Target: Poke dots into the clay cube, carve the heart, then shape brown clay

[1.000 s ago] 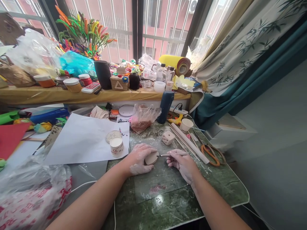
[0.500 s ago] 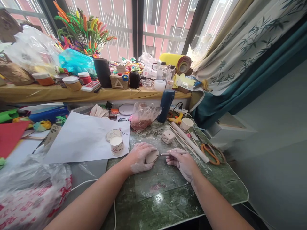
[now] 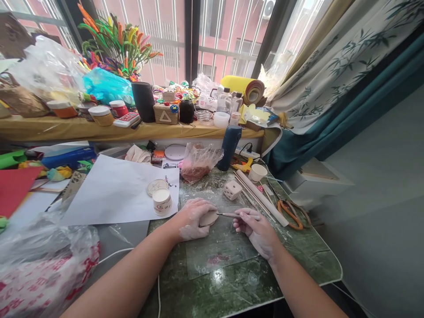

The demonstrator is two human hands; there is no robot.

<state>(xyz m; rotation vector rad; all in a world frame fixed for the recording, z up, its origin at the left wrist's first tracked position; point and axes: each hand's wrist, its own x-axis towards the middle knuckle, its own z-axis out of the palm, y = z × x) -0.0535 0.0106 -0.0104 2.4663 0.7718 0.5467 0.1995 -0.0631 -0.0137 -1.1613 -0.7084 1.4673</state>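
Note:
My left hand, dusted with white powder, curls around the left side of a flat round clay disc on a clear sheet. Its thumb and fingers grip the disc's edge. My right hand, also whitened, pinches a thin pen-like tool held nearly level. The dark tip points left and is at the disc's right edge; whether it touches, I cannot tell. Just beyond the hands sits a pale clay die with dots.
White paper to the left bears a small white jar and a round lid-like disc. Rods, orange-handled scissors, a paper cup and a yellow glue gun lie right. Bagged brown clay stands behind, beside a dark blue bottle.
My right hand has shifted slightly right, with the tool lying flatter. My left hand stays on the disc, which appears slightly turned or tilted.

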